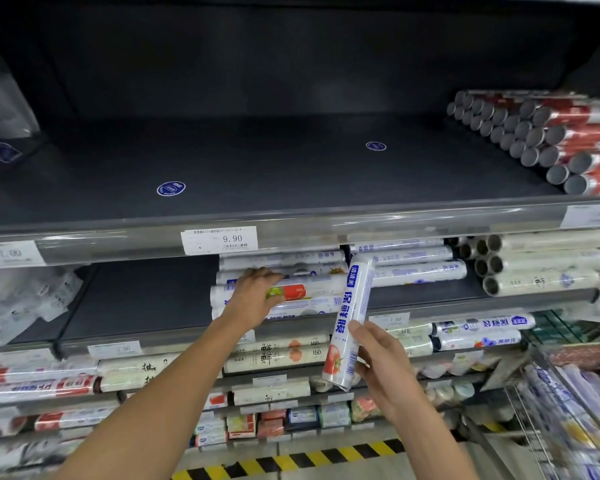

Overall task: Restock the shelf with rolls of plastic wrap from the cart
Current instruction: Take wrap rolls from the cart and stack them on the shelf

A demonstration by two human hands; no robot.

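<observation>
- A roll of plastic wrap (351, 317), white with blue lettering and a tomato picture near its lower end, is held almost upright, with its top tilted slightly to the right.
- Its lower half is gripped by the right hand (378, 362), whose fingers are curled round it from the right; the upper end stands free above the hand.
- The roll is held in front of the edge of the middle shelf (146, 299), and its top is seen against the rolls stored there.
- Just to its left, the left hand (257, 292) is reached into that shelf and laid on a stack of white rolls (312, 303) lying sideways.
- The left fingers are curled over a red-and-green-labelled roll (305, 292) in the stack.
- The two hands are kept apart, the left one higher and deeper in the shelf.
- Further right on the same shelf, blue-printed rolls (416, 271) and cream rolls (541, 265) are stacked sideways.
- A price tag (219, 240) reading 9.90 is fixed to the rail above the left hand.
- The upper shelf (291, 168) is marked by two round blue stickers (170, 188), and red-labelled rolls (568, 133) are piled at its right end.
- Lower shelves (274, 358) are packed with rolls and small boxes.
- A wire cart (551, 375) loaded with wrapped rolls is seen at the lower right.
- A yellow-and-black stripe (291, 459) is painted along the floor.
</observation>
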